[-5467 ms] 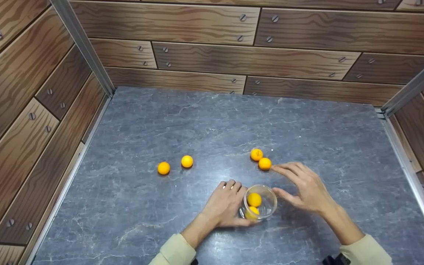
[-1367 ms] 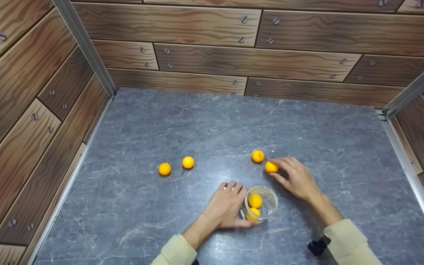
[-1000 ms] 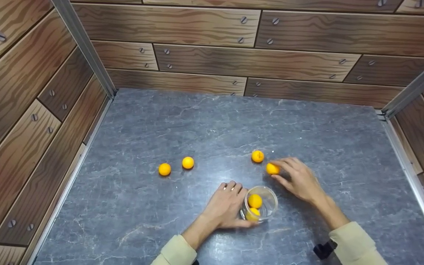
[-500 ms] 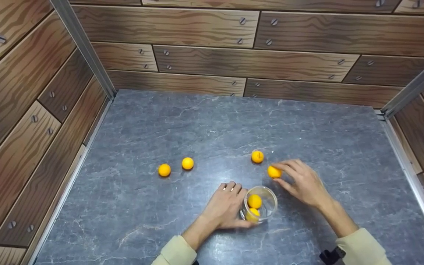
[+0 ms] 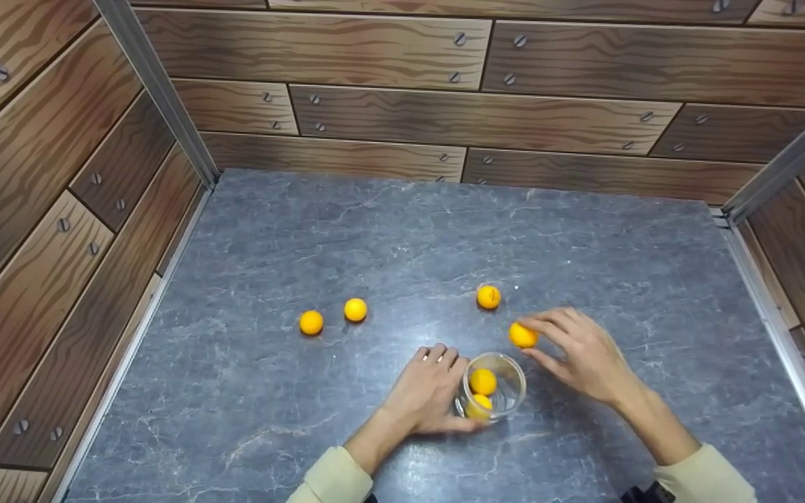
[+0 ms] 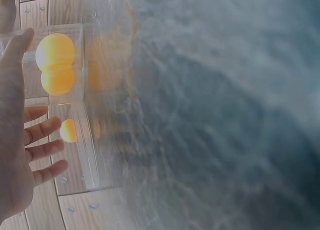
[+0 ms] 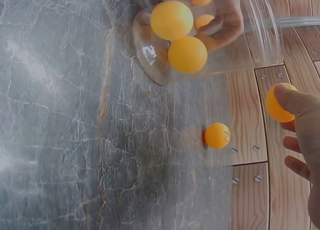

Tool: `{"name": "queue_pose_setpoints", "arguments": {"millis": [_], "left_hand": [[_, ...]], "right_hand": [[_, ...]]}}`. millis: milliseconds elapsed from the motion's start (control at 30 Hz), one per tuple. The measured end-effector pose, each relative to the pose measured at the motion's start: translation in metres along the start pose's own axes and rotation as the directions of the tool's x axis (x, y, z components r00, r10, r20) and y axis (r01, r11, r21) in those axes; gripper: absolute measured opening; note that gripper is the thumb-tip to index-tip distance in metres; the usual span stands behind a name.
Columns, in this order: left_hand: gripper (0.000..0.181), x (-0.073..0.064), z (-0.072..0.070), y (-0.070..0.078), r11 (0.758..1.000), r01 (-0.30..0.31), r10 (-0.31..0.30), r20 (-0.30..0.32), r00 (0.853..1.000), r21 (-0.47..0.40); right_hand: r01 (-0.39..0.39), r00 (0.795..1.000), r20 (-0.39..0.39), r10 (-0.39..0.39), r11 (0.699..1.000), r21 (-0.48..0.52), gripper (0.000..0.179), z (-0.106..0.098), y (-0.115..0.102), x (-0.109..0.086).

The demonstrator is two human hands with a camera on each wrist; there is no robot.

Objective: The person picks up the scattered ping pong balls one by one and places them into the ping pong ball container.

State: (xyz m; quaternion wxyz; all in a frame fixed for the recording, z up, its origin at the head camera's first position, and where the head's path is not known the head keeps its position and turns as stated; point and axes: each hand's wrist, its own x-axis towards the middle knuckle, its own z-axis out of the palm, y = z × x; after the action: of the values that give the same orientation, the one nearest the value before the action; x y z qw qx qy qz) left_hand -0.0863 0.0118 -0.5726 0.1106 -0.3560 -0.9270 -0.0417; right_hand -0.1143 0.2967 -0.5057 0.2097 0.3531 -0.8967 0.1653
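My right hand (image 5: 588, 356) pinches an orange table tennis ball (image 5: 523, 334) between thumb and fingers. In the right wrist view this ball (image 7: 280, 102) is raised off the table, about level with the cup's rim. My left hand (image 5: 425, 392) holds a clear plastic cup (image 5: 513, 391) from its left side, thumb in front and fingers behind. The cup stands upright with two orange balls (image 5: 483, 382) inside. In the left wrist view the thumb lies against the cup wall, near the two balls (image 6: 56, 53). The held ball is to the right of the cup and beyond it.
A table tennis ball with a printed mark (image 5: 488, 297) lies beyond the cup. Two more balls (image 5: 355, 309) lie to the left. The grey marbled tabletop (image 5: 388, 230) is bordered by wood-patterned walls (image 5: 374, 105) with metal corner posts (image 5: 158, 91).
My right hand has taken the ball that lay touching the marked ball and lifted it. Over the last second it has come slightly right and nearer to me. The left hand and cup stay put.
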Motion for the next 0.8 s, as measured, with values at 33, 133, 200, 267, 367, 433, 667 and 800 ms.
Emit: {"name": "queue_pose_setpoints", "arguments": {"millis": [33, 133, 200, 267, 367, 433, 667, 800], "left_hand": [[0.086, 0.000, 0.000, 0.000, 1.000, -0.001, 0.001, -0.005, 1.000, 0.003], [0.086, 0.000, 0.000, 0.000, 1.000, -0.001, 0.001, -0.018, 1.000, 0.006], [0.086, 0.000, 0.000, 0.000, 1.000, 0.000, 0.000, -0.017, 1.000, 0.007], [0.086, 0.000, 0.000, 0.000, 1.000, 0.000, 0.000, -0.013, 1.000, 0.007], [0.086, 0.001, 0.000, 0.000, 1.000, -0.001, 0.001, -0.009, 1.000, 0.007], [0.086, 0.001, 0.000, 0.000, 1.000, -0.003, 0.003, -0.009, 1.000, 0.007], [0.087, 0.001, 0.000, 0.000, 1.000, -0.005, 0.005, 0.002, 1.000, 0.017], [0.088, 0.001, -0.001, 0.000, 1.000, -0.006, 0.005, 0.010, 1.000, 0.017]], "right_hand": [[-0.001, 1.000, 0.007, 0.001, 1.000, -0.003, 0.051, -0.001, -0.001, -0.001], [0.013, 1.000, 0.003, -0.013, 1.000, -0.006, 0.053, -0.004, -0.004, -0.002], [0.015, 1.000, 0.004, -0.015, 1.000, -0.005, 0.054, -0.007, -0.005, -0.003], [0.016, 1.000, 0.004, -0.016, 1.000, -0.003, 0.055, -0.009, -0.008, -0.003], [0.012, 1.000, 0.006, -0.012, 1.000, -0.003, 0.056, -0.014, -0.011, -0.002], [0.014, 1.000, 0.001, -0.014, 1.000, -0.004, 0.058, -0.016, -0.014, -0.002], [0.071, 0.997, -0.028, -0.071, 0.997, 0.008, 0.058, -0.022, -0.024, 0.000], [0.121, 0.991, -0.063, -0.119, 0.993, 0.015, 0.058, -0.022, -0.030, 0.001]]}}
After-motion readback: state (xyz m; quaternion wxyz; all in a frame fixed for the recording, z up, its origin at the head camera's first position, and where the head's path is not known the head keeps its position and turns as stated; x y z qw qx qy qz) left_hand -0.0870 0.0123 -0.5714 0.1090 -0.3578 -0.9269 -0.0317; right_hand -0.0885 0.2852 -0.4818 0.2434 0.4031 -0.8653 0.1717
